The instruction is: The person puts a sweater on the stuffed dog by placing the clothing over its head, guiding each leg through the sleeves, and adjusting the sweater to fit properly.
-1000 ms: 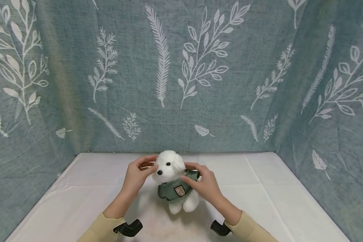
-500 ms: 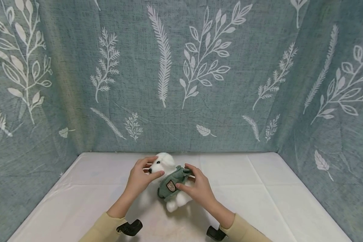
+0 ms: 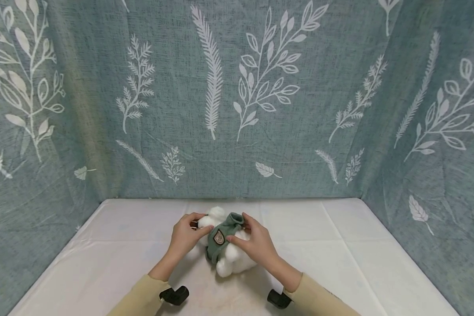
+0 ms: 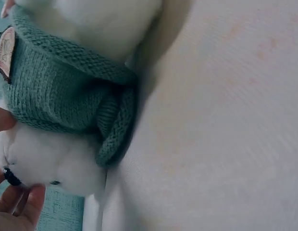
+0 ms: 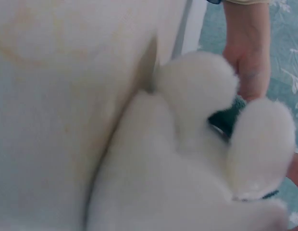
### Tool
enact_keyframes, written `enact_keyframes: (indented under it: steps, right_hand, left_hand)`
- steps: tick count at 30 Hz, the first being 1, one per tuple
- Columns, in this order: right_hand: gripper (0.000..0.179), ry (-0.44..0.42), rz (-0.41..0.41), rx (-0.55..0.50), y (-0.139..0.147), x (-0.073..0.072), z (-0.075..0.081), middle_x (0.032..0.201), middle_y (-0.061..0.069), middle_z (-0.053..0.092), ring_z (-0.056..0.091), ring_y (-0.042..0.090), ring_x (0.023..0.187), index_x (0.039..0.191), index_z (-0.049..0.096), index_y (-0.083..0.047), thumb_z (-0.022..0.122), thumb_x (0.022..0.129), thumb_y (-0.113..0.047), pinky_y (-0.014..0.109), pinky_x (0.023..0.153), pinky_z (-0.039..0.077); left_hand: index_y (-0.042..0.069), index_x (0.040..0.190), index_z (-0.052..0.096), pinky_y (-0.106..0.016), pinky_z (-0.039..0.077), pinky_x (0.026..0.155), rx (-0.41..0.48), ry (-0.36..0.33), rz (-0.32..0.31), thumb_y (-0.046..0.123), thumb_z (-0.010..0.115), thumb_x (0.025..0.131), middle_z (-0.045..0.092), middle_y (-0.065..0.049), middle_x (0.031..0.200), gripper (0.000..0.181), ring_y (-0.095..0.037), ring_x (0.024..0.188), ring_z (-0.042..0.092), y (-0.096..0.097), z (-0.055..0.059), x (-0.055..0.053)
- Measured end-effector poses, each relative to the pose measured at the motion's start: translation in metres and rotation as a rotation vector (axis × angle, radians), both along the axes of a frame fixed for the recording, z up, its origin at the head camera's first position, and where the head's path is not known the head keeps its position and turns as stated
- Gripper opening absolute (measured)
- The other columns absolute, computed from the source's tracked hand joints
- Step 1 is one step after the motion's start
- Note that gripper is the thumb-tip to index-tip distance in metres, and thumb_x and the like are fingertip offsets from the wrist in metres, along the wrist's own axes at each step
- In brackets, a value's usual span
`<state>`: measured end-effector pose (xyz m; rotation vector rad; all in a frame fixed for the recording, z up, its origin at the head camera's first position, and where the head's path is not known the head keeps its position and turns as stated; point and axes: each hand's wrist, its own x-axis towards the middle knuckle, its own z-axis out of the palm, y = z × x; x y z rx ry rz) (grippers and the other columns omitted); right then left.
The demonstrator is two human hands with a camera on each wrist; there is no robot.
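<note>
A white plush dog [image 3: 242, 260] in a green knitted sweater [image 3: 214, 251] lies tipped over on the table, its head toward the left. My left hand [image 3: 183, 236] grips the head by the muzzle, thumb on the near side. In the left wrist view its fingers [image 4: 34, 204] sit by the black nose [image 4: 12, 176]. My right hand [image 3: 262, 242] holds the sweatered body, thumb near the shield-shaped badge [image 3: 219, 237]. The right wrist view shows the dog's white legs and underside [image 5: 154, 168] up close; most of the right hand is out of that view.
A white cloth covers the table [image 3: 332, 250]. Grey-green curtains [image 3: 229, 171] with white leaf prints stand behind it and at both sides. Black wrist devices [image 3: 175, 296] stick out at both sleeves.
The dog has gone from upright and facing forward to tipped over leftward, its head lowered. My left hand has shifted slightly down and keeps the head; my right hand has moved left with the body.
</note>
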<state>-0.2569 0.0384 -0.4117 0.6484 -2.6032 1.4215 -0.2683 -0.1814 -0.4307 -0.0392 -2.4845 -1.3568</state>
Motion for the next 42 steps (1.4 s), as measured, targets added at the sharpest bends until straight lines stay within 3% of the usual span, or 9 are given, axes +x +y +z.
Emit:
enact_keyframes:
  steps: [8, 14, 18, 22, 26, 30, 36, 42]
  right_hand:
    - [0.067, -0.050, -0.029, -0.038, 0.012, 0.004, 0.014, 0.128, 0.019, 0.058, 0.059, 0.032, 0.112, 0.138, 0.045, 0.001, 0.070, 0.086, -0.034, 0.041, 0.091, 0.051]
    - [0.037, -0.011, -0.048, -0.043, 0.022, 0.018, 0.034, 0.104, 0.007, 0.069, 0.066, 0.019, 0.093, 0.119, 0.063, -0.006, 0.068, 0.088, -0.024, 0.026, 0.076, 0.054]
    - [0.025, -0.075, -0.001, -0.061, 0.026, 0.021, 0.044, 0.090, 0.007, 0.072, 0.069, 0.018, 0.078, 0.106, 0.069, -0.005, 0.067, 0.089, -0.022, 0.028, 0.067, 0.057]
    - [0.026, -0.222, 0.032, -0.048, 0.025, 0.011, 0.042, 0.082, 0.007, 0.072, 0.069, 0.017, 0.069, 0.098, 0.071, -0.003, 0.067, 0.089, -0.026, 0.031, 0.065, 0.058]
    - [0.029, -0.283, 0.002, 0.032, 0.020, -0.004, 0.033, 0.072, 0.004, 0.069, 0.064, 0.012, 0.057, 0.087, 0.072, -0.003, 0.066, 0.089, -0.032, 0.029, 0.057, 0.057]
    - [0.036, -0.271, -0.022, 0.121, 0.013, -0.013, 0.029, 0.063, 0.004, 0.064, 0.062, 0.012, 0.050, 0.078, 0.071, -0.007, 0.065, 0.088, -0.040, 0.029, 0.053, 0.054]
    - [0.043, -0.195, -0.074, 0.238, 0.005, -0.016, 0.034, 0.054, -0.002, 0.058, 0.060, 0.013, 0.050, 0.067, 0.066, -0.016, 0.061, 0.086, -0.054, 0.027, 0.049, 0.047]
    - [0.054, -0.177, -0.107, 0.336, -0.002, -0.020, 0.036, 0.039, -0.007, 0.036, 0.049, 0.011, 0.041, 0.047, 0.042, -0.021, 0.063, 0.085, -0.053, 0.024, 0.043, 0.035]
  left_hand:
    - [0.008, 0.111, 0.067, -0.032, 0.053, 0.070, -0.002, -0.008, 0.015, 0.025, 0.077, 0.080, 0.060, -0.014, 0.107, 0.037, -0.024, 0.092, 0.063, 0.002, 0.000, -0.002]
    - [0.007, 0.108, 0.068, -0.033, 0.053, 0.071, -0.014, 0.004, 0.030, 0.026, 0.078, 0.079, 0.061, -0.014, 0.103, 0.036, -0.024, 0.090, 0.063, 0.002, 0.000, 0.000]
    - [0.007, 0.105, 0.069, -0.034, 0.052, 0.071, -0.028, 0.008, 0.047, 0.027, 0.079, 0.078, 0.061, -0.012, 0.099, 0.035, -0.023, 0.088, 0.062, 0.002, 0.001, 0.001]
    - [0.008, 0.104, 0.069, -0.034, 0.051, 0.071, -0.024, 0.004, 0.052, 0.027, 0.079, 0.077, 0.060, -0.010, 0.097, 0.035, -0.022, 0.088, 0.061, 0.002, 0.000, 0.002]
    - [0.009, 0.103, 0.069, -0.034, 0.051, 0.073, -0.013, -0.007, 0.042, 0.028, 0.079, 0.077, 0.060, -0.009, 0.098, 0.034, -0.022, 0.089, 0.061, 0.002, -0.001, 0.003]
    - [0.010, 0.104, 0.069, -0.033, 0.052, 0.077, 0.004, -0.016, 0.031, 0.029, 0.079, 0.077, 0.060, -0.008, 0.099, 0.035, -0.021, 0.091, 0.061, 0.000, -0.003, 0.004]
    - [0.009, 0.106, 0.069, -0.031, 0.051, 0.078, 0.019, -0.012, 0.018, 0.028, 0.079, 0.077, 0.060, -0.007, 0.099, 0.035, -0.019, 0.089, 0.060, -0.001, -0.003, 0.004]
    - [0.009, 0.105, 0.070, -0.029, 0.050, 0.076, 0.020, -0.003, 0.020, 0.026, 0.079, 0.077, 0.059, -0.007, 0.096, 0.034, -0.017, 0.086, 0.059, 0.000, -0.003, 0.005]
